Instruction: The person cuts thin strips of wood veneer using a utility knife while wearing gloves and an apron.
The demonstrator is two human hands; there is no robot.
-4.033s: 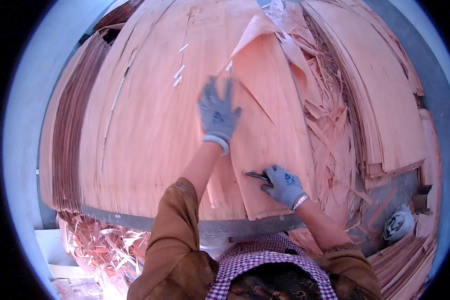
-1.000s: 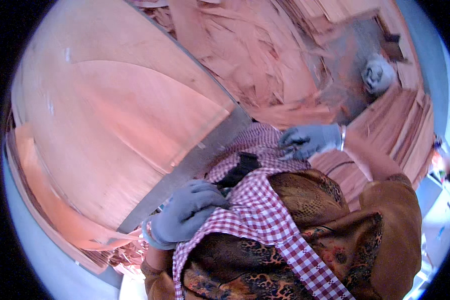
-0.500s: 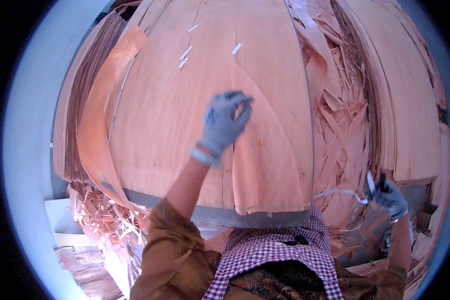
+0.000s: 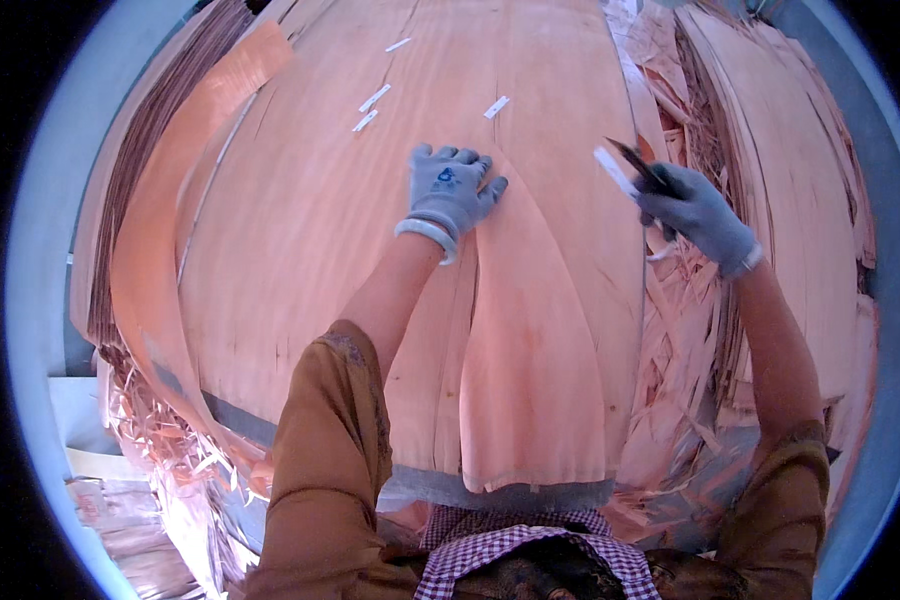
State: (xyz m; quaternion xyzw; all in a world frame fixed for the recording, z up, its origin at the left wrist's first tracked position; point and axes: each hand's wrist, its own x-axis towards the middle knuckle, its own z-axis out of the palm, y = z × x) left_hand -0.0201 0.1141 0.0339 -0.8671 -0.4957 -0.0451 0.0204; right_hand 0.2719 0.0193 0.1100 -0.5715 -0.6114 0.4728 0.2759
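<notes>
My left hand [image 4: 448, 192], in a grey glove, lies palm down with fingers spread on a large pale wood veneer sheet [image 4: 320, 230]. Its thumb rests by the narrow top of a tapered, slightly pinker veneer piece [image 4: 532, 370], which widens toward me. Over the sheet's right side, my gloved right hand [image 4: 708, 218] is closed around a dark pointed knife [image 4: 632, 160]. A white tape strip [image 4: 615, 172] sticks out beside the blade from the same hand. Several short white tape pieces [image 4: 374, 98] are stuck on the sheet farther off, one at the seam above my left hand.
A curled orange veneer strip [image 4: 140, 260] hangs along the left side, by a stack of veneer sheets [image 4: 155, 150]. Torn scraps [image 4: 675, 350] fill the gap to the right, before another veneer stack [image 4: 800, 200]. More shavings [image 4: 160, 420] lie at lower left.
My left hand has gone from pinched fingers above the sheet to lying flat on it. My right hand has risen from the lower right to above the sheet's right edge, with the knife and tape.
</notes>
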